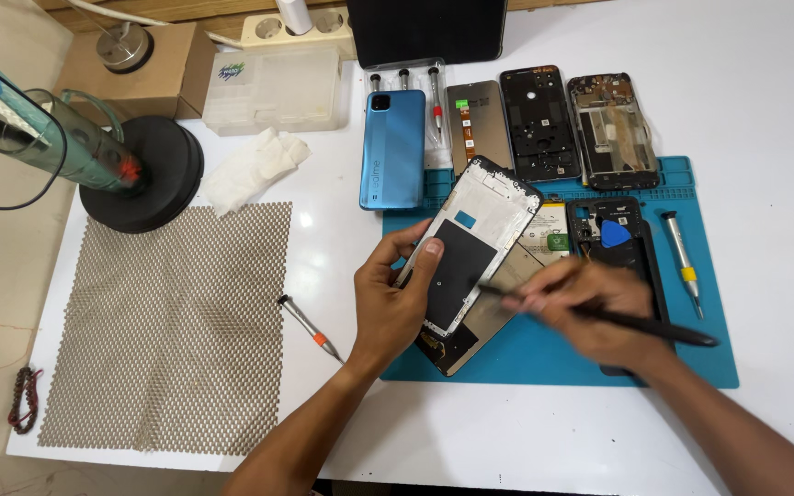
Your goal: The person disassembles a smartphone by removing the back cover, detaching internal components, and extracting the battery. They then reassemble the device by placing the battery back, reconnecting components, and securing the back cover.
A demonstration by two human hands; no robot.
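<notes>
L hand (395,298) closed round a white phone frame (470,243), thumb on its face, fingers behind the left edge. Frame tilted, top end pointing up-right, held just above the blue mat (544,354) w/ its lower end over a dark screen panel (470,335) lying on the mat.

R hand (590,308) blurred, fingers pinched on a thin black tool (640,321). Tool runs roughly level; tip touches or nearly touches the black patch on the frame, other end sticks out right past the hand. Can't tell exact contact due to blur.

Behind R hand on the mat: opened phone body (619,234) w/ blue pick (615,234) on it, battery w/ green label (551,234) just left of it. Silver screwdriver w/ yellow band (684,262) at right side of mat.

Top of mat / table, in a row: blue phone back (391,149), grey panel w/ orange flex (476,124), black frame (538,121), another stripped frame (611,129). Three small screwdrivers (406,87) above them.

Left of mat on white table (765,110): small screwdriver w/ orange band (310,326), mesh sheet (176,326), crumpled white cloth (252,165), black round stand base (153,174), clear plastic box (273,90).
</notes>
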